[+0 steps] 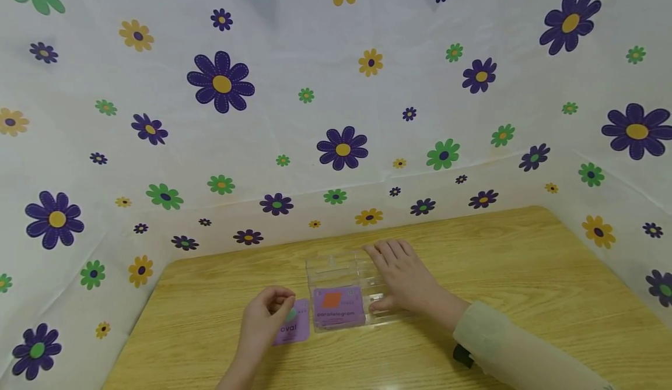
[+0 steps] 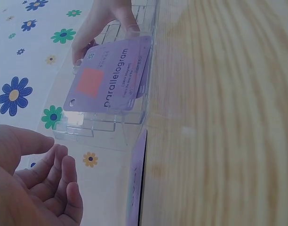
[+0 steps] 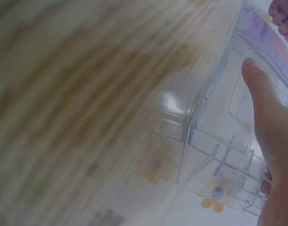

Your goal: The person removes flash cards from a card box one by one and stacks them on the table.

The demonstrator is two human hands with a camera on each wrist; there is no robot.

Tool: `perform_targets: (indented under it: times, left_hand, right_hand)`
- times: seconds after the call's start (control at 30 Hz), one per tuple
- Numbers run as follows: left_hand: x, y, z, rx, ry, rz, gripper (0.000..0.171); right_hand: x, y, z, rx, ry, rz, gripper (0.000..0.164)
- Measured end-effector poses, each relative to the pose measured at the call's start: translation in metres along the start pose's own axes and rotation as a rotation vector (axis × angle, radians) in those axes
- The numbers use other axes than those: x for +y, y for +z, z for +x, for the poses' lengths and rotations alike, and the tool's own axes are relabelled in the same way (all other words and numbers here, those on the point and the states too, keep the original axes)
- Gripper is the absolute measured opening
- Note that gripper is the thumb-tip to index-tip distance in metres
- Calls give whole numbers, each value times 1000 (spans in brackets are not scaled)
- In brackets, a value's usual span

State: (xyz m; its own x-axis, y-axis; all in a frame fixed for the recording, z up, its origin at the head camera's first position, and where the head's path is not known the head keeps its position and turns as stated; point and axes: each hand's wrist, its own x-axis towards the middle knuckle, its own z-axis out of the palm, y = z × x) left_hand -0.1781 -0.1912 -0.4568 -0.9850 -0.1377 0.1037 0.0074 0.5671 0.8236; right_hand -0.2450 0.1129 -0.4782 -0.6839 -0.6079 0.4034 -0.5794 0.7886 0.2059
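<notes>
A clear plastic organizer [image 1: 332, 266] with stepped compartments sits on the table. In its left front part stands a purple parallelogram card [image 1: 338, 314], with at least one more purple card behind it in the left wrist view. My right hand [image 1: 406, 276] grips the organizer's right part, thumb on the near side and fingers over the far side. A purple oval card [image 1: 299, 326] lies flat on the table, just left of the organizer. Above that card hovers my left hand [image 1: 265, 314], its fingers loosely bent. The left wrist view shows nothing between that hand's thumb and fingers.
The wood-grain table [image 1: 525, 285] extends to both sides. A white cloth [image 1: 294, 46] printed with flowers rises behind the table and along its sides. A dark band [image 1: 463, 355] sits under the right sleeve.
</notes>
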Motion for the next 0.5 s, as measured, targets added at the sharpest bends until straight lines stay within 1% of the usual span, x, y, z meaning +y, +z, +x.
perform_targets:
  times: [0.27, 0.5]
  left_hand:
    - [3, 2, -1, -11, 14, -10, 7]
    - [3, 5, -1, -12, 27, -24, 5]
  right_hand:
    - [0, 0, 1, 4, -1, -5, 131]
    - [0, 0, 1, -9, 0, -2, 131]
